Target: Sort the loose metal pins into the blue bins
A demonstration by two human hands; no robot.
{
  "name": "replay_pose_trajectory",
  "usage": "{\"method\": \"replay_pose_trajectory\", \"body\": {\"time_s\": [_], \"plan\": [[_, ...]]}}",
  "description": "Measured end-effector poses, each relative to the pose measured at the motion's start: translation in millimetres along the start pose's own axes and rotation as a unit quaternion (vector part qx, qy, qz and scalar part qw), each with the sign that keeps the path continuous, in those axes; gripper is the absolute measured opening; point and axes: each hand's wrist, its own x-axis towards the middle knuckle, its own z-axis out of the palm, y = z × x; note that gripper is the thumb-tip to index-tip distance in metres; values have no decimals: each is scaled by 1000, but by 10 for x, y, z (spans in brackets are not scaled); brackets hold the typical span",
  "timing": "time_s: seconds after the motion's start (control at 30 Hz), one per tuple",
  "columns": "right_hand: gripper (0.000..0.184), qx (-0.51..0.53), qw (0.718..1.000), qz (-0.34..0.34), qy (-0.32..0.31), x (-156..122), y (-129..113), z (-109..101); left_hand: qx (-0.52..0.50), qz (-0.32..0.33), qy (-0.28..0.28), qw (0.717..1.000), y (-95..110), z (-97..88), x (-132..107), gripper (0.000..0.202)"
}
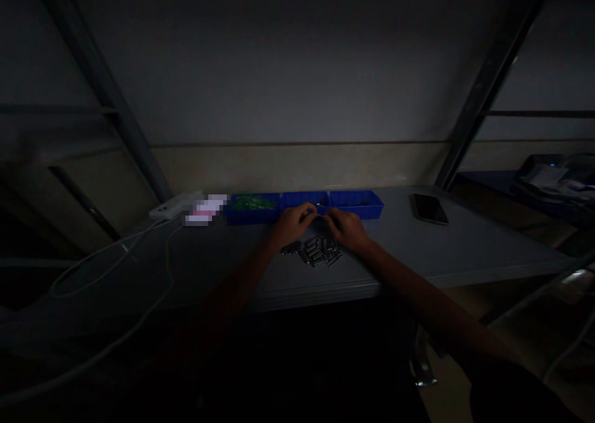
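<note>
Cylinders [318, 251] | small grey metal, heaped | left hand [292, 223], right hand [346, 228] adjacent

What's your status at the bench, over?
Left hand and right hand pinch a small part between them. Metal cylinders piled beneath. Blue trays behind; phone off right.

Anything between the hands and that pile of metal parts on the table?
Nothing visible. The metal parts lie on the bare table, just in front of the left hand and right hand, whose fingertips meet by the middle blue tray. The phone sits far right.
</note>
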Motion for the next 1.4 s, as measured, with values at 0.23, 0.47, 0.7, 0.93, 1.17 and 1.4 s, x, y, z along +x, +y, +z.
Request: {"method": "replay_pose_trajectory", "body": {"time_s": [0.23, 0.47, 0.7, 0.93, 1.17, 1.4], "plan": [[24, 0, 1000, 4, -3, -12, -39, -25, 37, -3, -4, 999, 18, -26, 2, 27], [33, -83, 992, 87, 27, 12, 34, -23, 95, -103, -183, 973, -73, -89, -24, 22], [40, -110, 975, 180, 75, 47, 173, -68, 151, -114, -197, 962, -125, -69, -20, 20], [44, -100, 938, 290, 158, 108, 601, -174, 151, -115, -212, 959, -95, -60, -21, 24], [47, -35, 969, 213, 116, 65, 446, -90, 156, -99, -179, 966, -143, -75, -33, 23], [34, -41, 998, 38, -43, 15, -34, -15, 148, -58, -168, 973, -263, -46, -29, 9]]}}
